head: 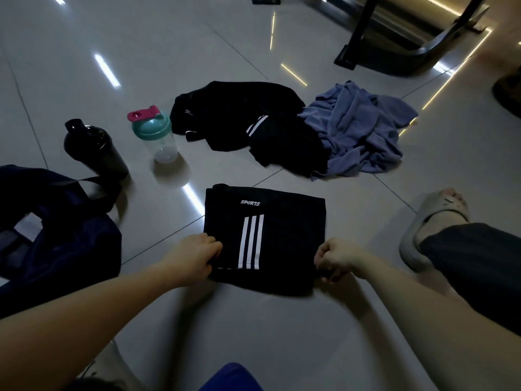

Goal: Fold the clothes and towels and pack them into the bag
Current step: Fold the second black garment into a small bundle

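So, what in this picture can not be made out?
Head view:
bag: cut off by the left edge; its inside is too dark to read.
black pile: crumpled and dark, so the number of garments is unclear.
folded black garment: its near corners are covered by the left hand and the right hand.
dark frame: cut off by the top edge.

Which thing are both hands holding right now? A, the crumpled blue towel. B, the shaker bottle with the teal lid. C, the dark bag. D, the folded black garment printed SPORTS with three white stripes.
D: the left hand and the right hand each grip a near corner of the folded black garment, fingers curled on its edges.
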`<state>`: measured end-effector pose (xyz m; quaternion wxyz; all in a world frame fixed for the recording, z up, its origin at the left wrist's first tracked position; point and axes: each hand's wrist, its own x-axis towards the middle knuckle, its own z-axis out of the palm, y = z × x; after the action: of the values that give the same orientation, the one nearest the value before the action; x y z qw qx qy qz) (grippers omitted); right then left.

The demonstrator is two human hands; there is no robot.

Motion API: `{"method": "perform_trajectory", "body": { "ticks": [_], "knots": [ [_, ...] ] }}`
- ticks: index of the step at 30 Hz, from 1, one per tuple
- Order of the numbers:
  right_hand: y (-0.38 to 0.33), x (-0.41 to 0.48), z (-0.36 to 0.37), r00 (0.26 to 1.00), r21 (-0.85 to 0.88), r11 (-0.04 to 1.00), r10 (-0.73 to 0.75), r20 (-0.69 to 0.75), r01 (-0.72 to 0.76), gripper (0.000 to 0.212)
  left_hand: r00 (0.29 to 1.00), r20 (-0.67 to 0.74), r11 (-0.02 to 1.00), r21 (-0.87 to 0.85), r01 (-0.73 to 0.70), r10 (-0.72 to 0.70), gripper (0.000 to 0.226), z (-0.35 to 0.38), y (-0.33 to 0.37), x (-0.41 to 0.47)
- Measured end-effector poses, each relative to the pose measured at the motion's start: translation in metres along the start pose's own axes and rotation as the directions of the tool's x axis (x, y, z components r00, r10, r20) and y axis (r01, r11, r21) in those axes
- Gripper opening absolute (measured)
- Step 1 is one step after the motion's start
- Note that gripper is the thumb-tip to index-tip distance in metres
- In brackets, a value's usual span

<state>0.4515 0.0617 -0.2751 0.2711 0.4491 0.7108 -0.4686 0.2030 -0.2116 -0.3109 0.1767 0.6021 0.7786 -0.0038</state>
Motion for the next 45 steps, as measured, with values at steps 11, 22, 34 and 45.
{"method": "perform_trajectory", "body": {
  "ticks": [11, 22, 34, 45],
  "knots": [
    [-0.019, -0.002, 0.019, 0.996, -0.41, 0.908, -0.083, 0.026, 0.087, 0.011, 0.977, -0.044, 0.957, 0.215, -0.196, 0.21, 0.052, 0.009, 0.008, 0.001],
    [-0.027, -0.028, 0.024, 0.987, -0.386, 0.921, 0.01, 0.159, 0.053, 0.009, 0.992, 0.095, 0.991, 0.098, -0.095, 0.086, 0.034, 0.018, 0.016, 0.018],
    [-0.067, 0.002, 0.016, 0.865, -0.583, 0.801, -0.382, -0.326, 0.134, 0.018, 0.899, -0.427, 0.995, 0.049, -0.085, 0.098, 0.03, -0.014, 0.014, 0.049],
    [0.016, 0.07, 0.072, 0.791, -0.695, 0.717, -0.455, -0.409, 0.054, 0.076, 0.975, -0.123, 0.982, 0.023, 0.188, -0.184, 0.077, 0.03, -0.026, 0.101]
  ]
}}
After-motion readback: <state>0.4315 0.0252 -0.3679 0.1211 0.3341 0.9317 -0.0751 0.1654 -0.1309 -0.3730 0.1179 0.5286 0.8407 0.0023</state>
